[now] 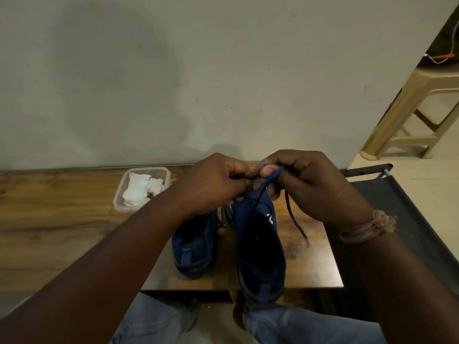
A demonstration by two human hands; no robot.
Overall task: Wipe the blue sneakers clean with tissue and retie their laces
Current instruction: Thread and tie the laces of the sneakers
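Note:
Two blue sneakers stand heel-toward-me on the wooden table point(62, 219). The left sneaker point(193, 247) sits partly under my left forearm. The right sneaker point(260, 247) reaches the table's front edge. Both hands are raised over the right sneaker's tongue. My left hand point(211, 182) pinches one strand of the dark blue lace point(263, 187). My right hand point(305, 182) pinches a loop of the same lace between thumb and fingers. A loose lace end point(295, 222) hangs down to the table on the right. The toes of both shoes are hidden behind my hands.
A clear plastic tub point(119, 199) with crumpled white tissue point(139, 189) stands at the back of the table, left of my hands. A wall rises right behind the table. A dark metal frame point(409, 219) stands at the right, a beige plastic stool point(417, 108) beyond it.

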